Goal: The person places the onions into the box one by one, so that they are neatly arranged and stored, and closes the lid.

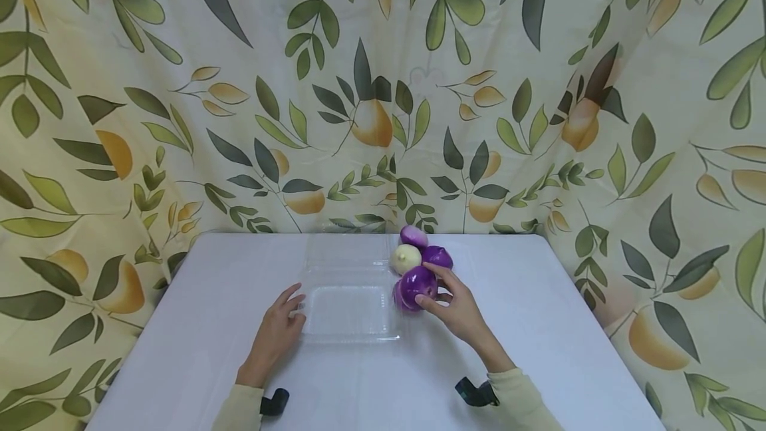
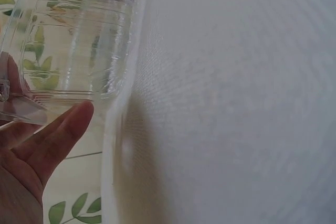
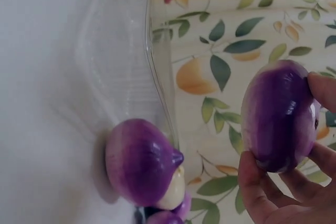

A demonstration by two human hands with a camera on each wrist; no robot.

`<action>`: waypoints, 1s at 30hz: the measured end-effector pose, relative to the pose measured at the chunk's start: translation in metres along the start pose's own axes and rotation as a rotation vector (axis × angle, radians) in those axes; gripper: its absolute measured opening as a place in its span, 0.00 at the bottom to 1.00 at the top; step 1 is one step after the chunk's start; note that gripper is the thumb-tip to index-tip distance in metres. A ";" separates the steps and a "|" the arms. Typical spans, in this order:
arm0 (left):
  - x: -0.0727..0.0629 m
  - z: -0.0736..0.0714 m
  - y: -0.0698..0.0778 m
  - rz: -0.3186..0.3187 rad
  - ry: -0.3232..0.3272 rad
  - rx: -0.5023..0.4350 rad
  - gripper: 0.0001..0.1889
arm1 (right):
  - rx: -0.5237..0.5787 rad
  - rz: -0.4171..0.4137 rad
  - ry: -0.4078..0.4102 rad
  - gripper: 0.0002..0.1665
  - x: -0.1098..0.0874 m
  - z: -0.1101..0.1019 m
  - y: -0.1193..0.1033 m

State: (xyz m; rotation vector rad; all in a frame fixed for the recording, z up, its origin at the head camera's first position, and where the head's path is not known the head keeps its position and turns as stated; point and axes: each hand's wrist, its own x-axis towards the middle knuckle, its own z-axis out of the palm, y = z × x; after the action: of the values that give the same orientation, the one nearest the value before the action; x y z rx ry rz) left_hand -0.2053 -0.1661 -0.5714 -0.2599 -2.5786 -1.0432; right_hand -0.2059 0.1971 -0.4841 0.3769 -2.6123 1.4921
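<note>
Sleeves [image 1: 529, 401], pale, two. Right hand [image 1: 457, 308]: fingers curled round purple onion [image 1: 417, 285], raised above tabletop [image 1: 509, 324], long axis level, dark spot upward. Left hand [image 1: 276, 328]: fingers parted, at clear container [image 1: 350, 338].

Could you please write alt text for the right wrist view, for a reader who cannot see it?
A person's right-hand grip holds a glossy purple onion against leaf-patterned fabric. Beside a clear plastic container, another purple onion partly hides a pale onion.

Container [image 1: 350, 314] on table [image 1: 185, 364], onions [image 1: 405, 260] to its right, curtain [image 1: 239, 52] behind.
</note>
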 end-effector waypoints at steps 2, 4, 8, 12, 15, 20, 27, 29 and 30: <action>-0.001 0.000 0.000 -0.003 -0.001 -0.001 0.19 | 0.015 0.012 -0.016 0.38 0.001 0.005 0.000; -0.001 0.000 0.001 -0.006 -0.002 0.002 0.19 | 0.039 0.026 -0.033 0.39 0.001 0.009 0.000; -0.001 -0.001 0.002 -0.010 -0.008 -0.001 0.19 | 0.082 0.045 -0.066 0.39 0.001 0.019 0.001; -0.001 -0.002 0.003 -0.016 -0.015 0.002 0.19 | 0.103 0.051 -0.092 0.39 0.000 0.029 0.000; -0.001 -0.002 0.003 -0.018 -0.017 0.012 0.19 | 0.126 0.052 -0.097 0.39 0.000 0.036 -0.001; 0.000 -0.002 0.003 -0.024 -0.019 0.017 0.20 | 0.160 0.048 -0.094 0.37 0.001 0.048 -0.004; -0.001 -0.003 0.005 -0.029 -0.023 0.017 0.19 | 0.173 0.081 -0.111 0.35 -0.001 0.063 -0.010; -0.001 -0.003 0.006 -0.029 -0.024 0.019 0.19 | 0.177 0.091 -0.118 0.35 -0.001 0.067 -0.012; 0.000 -0.003 0.006 -0.029 -0.023 0.021 0.19 | 0.179 0.095 -0.122 0.35 0.000 0.069 -0.012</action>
State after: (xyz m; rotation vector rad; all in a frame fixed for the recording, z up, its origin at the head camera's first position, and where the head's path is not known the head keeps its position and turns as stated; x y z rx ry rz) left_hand -0.2024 -0.1640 -0.5660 -0.2313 -2.6201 -1.0289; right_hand -0.2002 0.1322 -0.5091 0.3763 -2.6293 1.7958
